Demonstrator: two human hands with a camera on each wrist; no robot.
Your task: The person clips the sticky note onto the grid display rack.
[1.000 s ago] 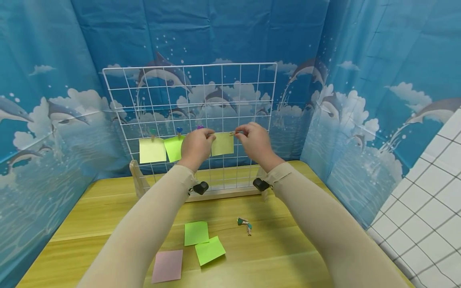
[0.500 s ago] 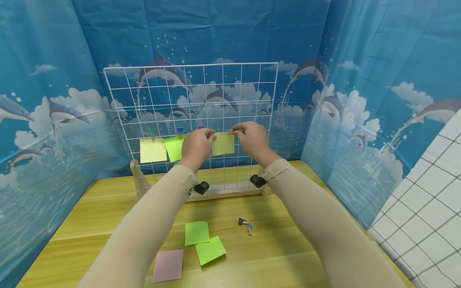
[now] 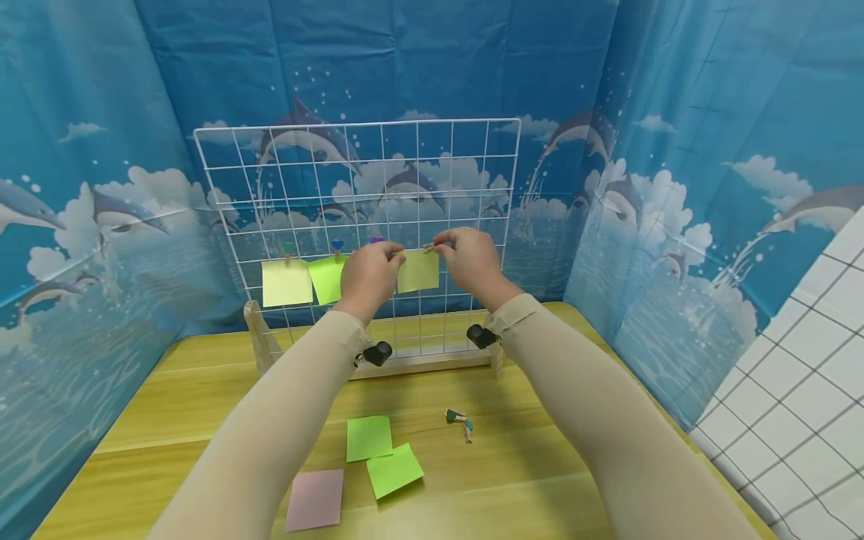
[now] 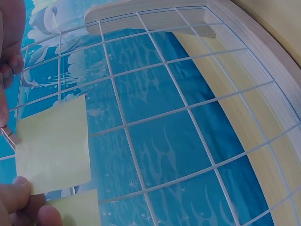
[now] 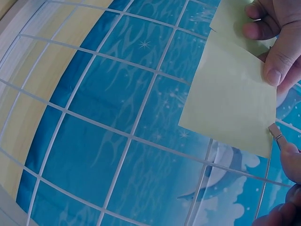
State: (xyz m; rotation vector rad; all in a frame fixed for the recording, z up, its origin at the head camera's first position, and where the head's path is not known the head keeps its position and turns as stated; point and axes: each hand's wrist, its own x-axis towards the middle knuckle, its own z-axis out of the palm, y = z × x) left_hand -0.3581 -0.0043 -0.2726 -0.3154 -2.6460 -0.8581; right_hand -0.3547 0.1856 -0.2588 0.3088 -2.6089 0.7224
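A pale yellow sticky note (image 3: 418, 271) lies against the white wire grid (image 3: 432, 214). My left hand (image 3: 369, 276) pinches its upper left corner between thumb and finger. A small wooden clothespin (image 5: 277, 135) is pinched in my right hand (image 3: 472, 261), its tip at the note's upper edge toward the right. Left of these, a pale yellow note (image 3: 286, 283) and a bright green note (image 3: 327, 279) hang from clothespins with a green and a blue heart (image 3: 337, 244). A purple heart clip (image 3: 376, 239) shows above my left hand; another note (image 4: 77, 209) beneath it is mostly hidden.
On the wooden table (image 3: 223, 390) lie two overlapping green notes (image 3: 394, 471), a pink note (image 3: 315, 500) and a few small clothespins (image 3: 460, 420). The grid stands in a wooden base (image 3: 425, 365). A blue dolphin curtain (image 3: 432, 60) hangs behind.
My right hand has shifted slightly left, bringing the clothespin further over the note's top edge. My left hand stays at the note's corner.
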